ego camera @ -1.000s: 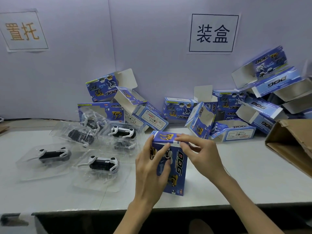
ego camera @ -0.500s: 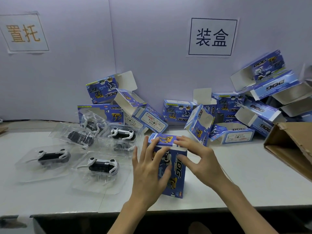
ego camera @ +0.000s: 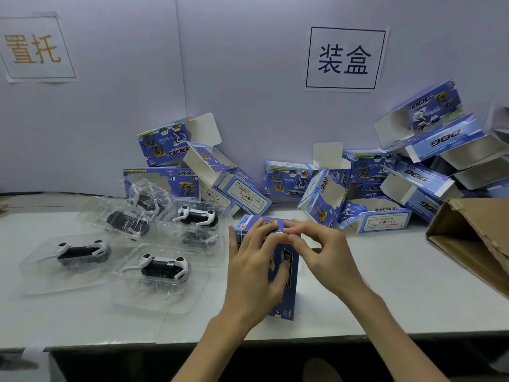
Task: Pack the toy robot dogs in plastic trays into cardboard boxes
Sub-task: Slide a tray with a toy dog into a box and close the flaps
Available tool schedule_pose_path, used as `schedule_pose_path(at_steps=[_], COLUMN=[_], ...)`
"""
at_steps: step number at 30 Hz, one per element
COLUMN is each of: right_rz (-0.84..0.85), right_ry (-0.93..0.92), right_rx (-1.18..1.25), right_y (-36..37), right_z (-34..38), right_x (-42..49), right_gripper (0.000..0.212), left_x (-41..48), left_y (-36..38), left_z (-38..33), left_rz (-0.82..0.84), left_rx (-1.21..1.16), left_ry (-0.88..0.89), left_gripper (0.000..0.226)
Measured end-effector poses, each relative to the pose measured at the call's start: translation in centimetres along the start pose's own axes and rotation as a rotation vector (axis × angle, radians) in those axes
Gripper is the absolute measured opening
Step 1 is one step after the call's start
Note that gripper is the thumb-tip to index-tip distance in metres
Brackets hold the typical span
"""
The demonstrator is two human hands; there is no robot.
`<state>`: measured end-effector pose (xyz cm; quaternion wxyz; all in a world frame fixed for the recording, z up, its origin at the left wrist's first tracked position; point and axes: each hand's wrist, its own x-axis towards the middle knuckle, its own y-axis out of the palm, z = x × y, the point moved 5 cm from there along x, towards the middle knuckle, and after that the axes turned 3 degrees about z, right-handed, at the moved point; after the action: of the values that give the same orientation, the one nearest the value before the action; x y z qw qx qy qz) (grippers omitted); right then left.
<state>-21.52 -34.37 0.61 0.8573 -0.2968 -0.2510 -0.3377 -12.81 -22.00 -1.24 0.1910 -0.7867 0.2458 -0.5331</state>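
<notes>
A blue "DOG" cardboard box [ego camera: 287, 274] stands upright on the white table near the front edge. My left hand [ego camera: 254, 267] wraps round its front and left side, fingers reaching up to the top. My right hand [ego camera: 321, 253] presses and pinches the top flap at the box's upper right edge. To the left lie several clear plastic trays, each with a black and white toy robot dog: one nearest the box [ego camera: 162, 267], one at far left [ego camera: 82, 250], one behind [ego camera: 197, 216].
Several open blue boxes are heaped against the back wall, one group at centre left [ego camera: 176, 144] and another at the right [ego camera: 418, 175]. A brown carton [ego camera: 473, 241] lies open at the right edge. Two paper signs hang on the wall.
My left hand has slid higher on the box, its fingers now at the top. My right fingers have moved along the top flap toward its near edge. The box stays standing.
</notes>
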Motion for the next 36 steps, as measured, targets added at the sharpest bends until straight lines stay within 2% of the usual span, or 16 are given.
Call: schedule_pose_path(at_steps=[4, 8, 12, 16, 18, 21, 23, 26, 30, 36], right_rz=[0.14, 0.065, 0.035, 0.007, 0.075, 0.158, 0.139, 0.084, 0.024, -0.03], right_ry=[0.024, 0.079, 0.093, 0.041, 0.037, 0.038, 0.033, 0.064, 0.057, 0.071], right_rx=[0.046, 0.069, 0.051, -0.071, -0.059, -0.057, -0.065, -0.01, -0.129, -0.151], right_y=[0.0, -0.6, -0.8, -0.7, -0.7, -0.8, -0.7, -0.6, -0.8, -0.8], right_z=[-0.4, 0.0, 0.3, 0.5, 0.4, 0.1, 0.1, 0.2, 0.6, 0.9], right_x=[-0.8, 0.4, 1.0, 0.8, 0.4, -0.6, -0.7, -0.4, 0.4, 1.3], right_gripper=[0.034, 0.022, 0.02, 0.008, 0.012, 0.03, 0.029, 0.015, 0.011, 0.006], left_x=[0.3, 0.7, 1.0, 0.8, 1.0, 1.9, 2.5, 2.4, 1.7, 1.9], left_y=[-0.6, -0.5, -0.4, -0.5, -0.8, -1.9, -2.7, -2.8, -1.6, -0.4], left_z=[0.0, -0.4, -0.3, -0.1, 0.0, 0.8, 1.1, 0.6, 0.1, -0.1], left_rz=[-0.002, -0.019, -0.046, -0.027, 0.013, 0.065, 0.045, 0.003, -0.051, -0.072], left_rx=[-0.077, -0.103, -0.127, -0.129, -0.107, -0.115, -0.029, 0.01, -0.036, -0.185], left_ry=[-0.024, -0.037, -0.037, -0.03, 0.012, 0.02, 0.078, 0.161, 0.126, 0.033], left_gripper=[0.03, 0.027, 0.023, 0.027, 0.033, 0.037, 0.024, 0.009, 0.016, 0.025])
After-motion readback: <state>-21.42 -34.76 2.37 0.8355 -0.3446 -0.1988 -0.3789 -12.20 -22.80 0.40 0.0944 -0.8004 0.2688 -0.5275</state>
